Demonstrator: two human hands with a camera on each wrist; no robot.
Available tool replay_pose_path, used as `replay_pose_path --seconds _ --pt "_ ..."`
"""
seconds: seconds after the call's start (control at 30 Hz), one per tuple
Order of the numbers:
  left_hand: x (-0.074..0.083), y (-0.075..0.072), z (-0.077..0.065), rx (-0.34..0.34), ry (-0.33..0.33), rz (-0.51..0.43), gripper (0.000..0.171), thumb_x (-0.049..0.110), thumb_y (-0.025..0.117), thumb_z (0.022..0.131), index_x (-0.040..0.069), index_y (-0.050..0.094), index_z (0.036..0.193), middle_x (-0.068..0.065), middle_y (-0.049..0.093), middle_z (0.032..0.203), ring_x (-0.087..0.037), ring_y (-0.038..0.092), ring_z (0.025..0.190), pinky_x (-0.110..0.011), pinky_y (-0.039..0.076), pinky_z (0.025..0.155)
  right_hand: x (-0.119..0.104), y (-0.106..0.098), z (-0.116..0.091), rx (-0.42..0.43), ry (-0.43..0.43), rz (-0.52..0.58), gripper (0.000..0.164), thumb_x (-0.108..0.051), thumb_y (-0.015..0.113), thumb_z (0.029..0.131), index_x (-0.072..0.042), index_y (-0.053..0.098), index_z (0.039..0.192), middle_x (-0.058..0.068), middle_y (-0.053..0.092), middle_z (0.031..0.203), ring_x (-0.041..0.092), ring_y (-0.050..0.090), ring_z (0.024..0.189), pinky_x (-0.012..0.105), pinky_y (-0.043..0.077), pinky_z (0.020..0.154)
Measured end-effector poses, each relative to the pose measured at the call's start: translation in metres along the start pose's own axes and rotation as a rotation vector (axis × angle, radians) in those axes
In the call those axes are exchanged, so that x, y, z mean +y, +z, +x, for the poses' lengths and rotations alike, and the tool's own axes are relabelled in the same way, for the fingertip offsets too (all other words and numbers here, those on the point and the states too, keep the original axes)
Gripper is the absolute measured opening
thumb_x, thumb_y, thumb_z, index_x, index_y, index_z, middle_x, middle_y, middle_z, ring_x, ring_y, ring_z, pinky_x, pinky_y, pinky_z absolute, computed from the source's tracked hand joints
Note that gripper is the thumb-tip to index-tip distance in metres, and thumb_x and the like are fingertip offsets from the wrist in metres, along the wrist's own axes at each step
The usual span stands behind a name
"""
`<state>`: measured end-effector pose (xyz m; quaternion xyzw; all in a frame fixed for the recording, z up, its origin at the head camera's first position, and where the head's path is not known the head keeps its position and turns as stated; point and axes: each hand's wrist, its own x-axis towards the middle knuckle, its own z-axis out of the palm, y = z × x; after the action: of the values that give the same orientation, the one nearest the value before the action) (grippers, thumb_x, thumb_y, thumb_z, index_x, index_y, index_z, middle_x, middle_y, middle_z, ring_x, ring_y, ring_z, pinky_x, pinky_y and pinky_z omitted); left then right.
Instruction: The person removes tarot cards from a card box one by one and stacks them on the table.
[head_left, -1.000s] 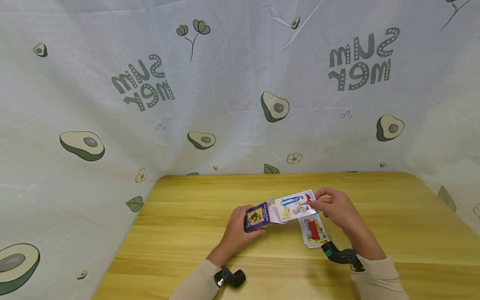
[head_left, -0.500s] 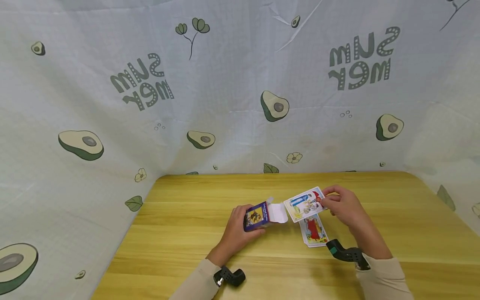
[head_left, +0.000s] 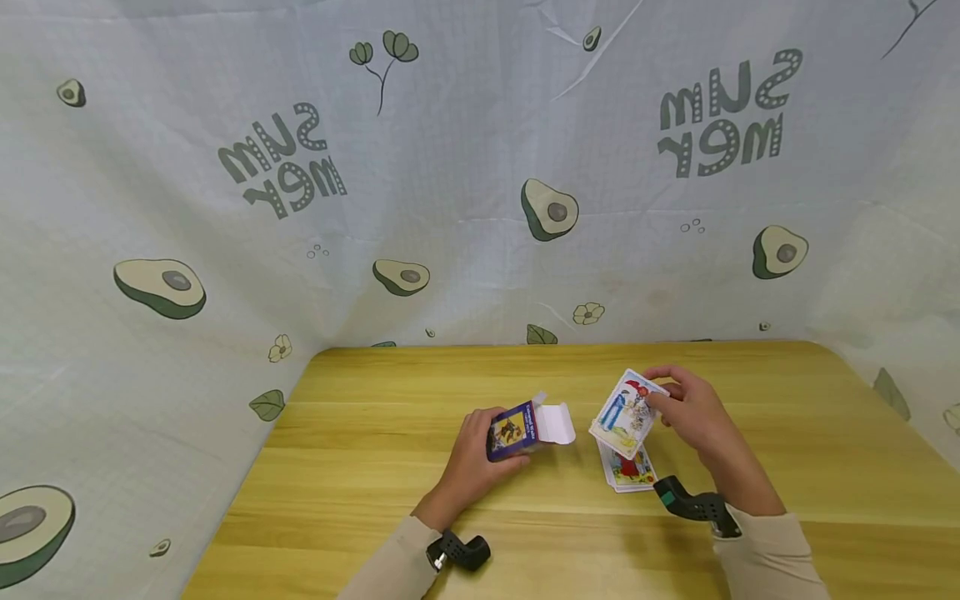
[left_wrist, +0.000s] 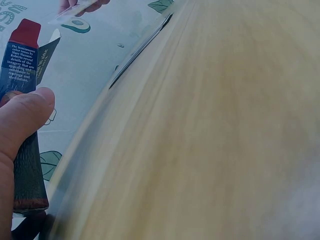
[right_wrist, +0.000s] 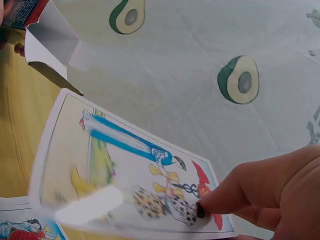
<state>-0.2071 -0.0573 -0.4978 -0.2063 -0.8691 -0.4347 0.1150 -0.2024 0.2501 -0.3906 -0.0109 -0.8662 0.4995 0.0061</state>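
My left hand [head_left: 471, 467] grips a small purple card box [head_left: 512, 432] printed with a yellow picture. Its white end flap [head_left: 556, 423] stands open toward the right. Between thumb and fingers of my right hand [head_left: 696, 417] is a tarot card [head_left: 624, 417], face up, showing two figures; whether more cards lie beneath it cannot be told. That card is tilted over a small stack of tarot cards [head_left: 636, 475] on the table, hiding the stack's far part. In the right wrist view, the thumb [right_wrist: 245, 187] presses on the card's red-winged end.
The yellow wooden table [head_left: 375, 467] reaches back to a pale hanging cloth [head_left: 465, 150] printed with avocados. Black camera mounts sit on the left wrist [head_left: 465, 553] and the right wrist [head_left: 693, 507].
The tarot card has moved right, away from the box's flap, and turned more upright above the stack. My right hand shifted right with it; my left hand and the box stayed nearly still.
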Motion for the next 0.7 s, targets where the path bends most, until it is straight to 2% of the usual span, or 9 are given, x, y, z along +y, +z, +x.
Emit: replay_pose_path --seconds 0.27,0.5,0.7 --pt "-0.001 0.0 -0.001 -0.002 -0.001 -0.009 0.073 0.04 0.082 0.075 0.014 0.046 0.134 0.002 0.052 0.118 -0.013 0.044 0.102 -0.03 0.043 0.085 0.004 -0.001 0.002 -0.007 -0.016 -0.02 0.039 -0.012 0.049 0.098 -0.003 0.047 0.136 0.024 0.053 0.115 0.032 0.051 0.095 0.029 0.048 0.074" --pt "-0.001 0.0 -0.001 -0.004 -0.005 -0.003 0.073 0.042 0.081 0.076 0.015 0.046 0.134 0.002 0.052 0.118 -0.012 0.045 0.101 -0.03 0.043 0.085 0.008 -0.001 0.001 -0.042 -0.019 -0.024 0.041 -0.007 0.051 0.097 -0.002 0.045 0.137 0.03 0.053 0.118 0.036 0.055 0.095 0.032 0.05 0.074" --pt "-0.002 0.0 0.0 -0.002 -0.001 -0.011 0.073 0.044 0.081 0.076 0.015 0.047 0.134 0.002 0.052 0.118 -0.012 0.045 0.101 -0.029 0.043 0.085 0.013 0.0 0.002 -0.052 0.012 -0.047 0.041 -0.008 0.053 0.097 -0.002 0.046 0.137 0.034 0.052 0.124 0.039 0.057 0.096 0.035 0.053 0.075"
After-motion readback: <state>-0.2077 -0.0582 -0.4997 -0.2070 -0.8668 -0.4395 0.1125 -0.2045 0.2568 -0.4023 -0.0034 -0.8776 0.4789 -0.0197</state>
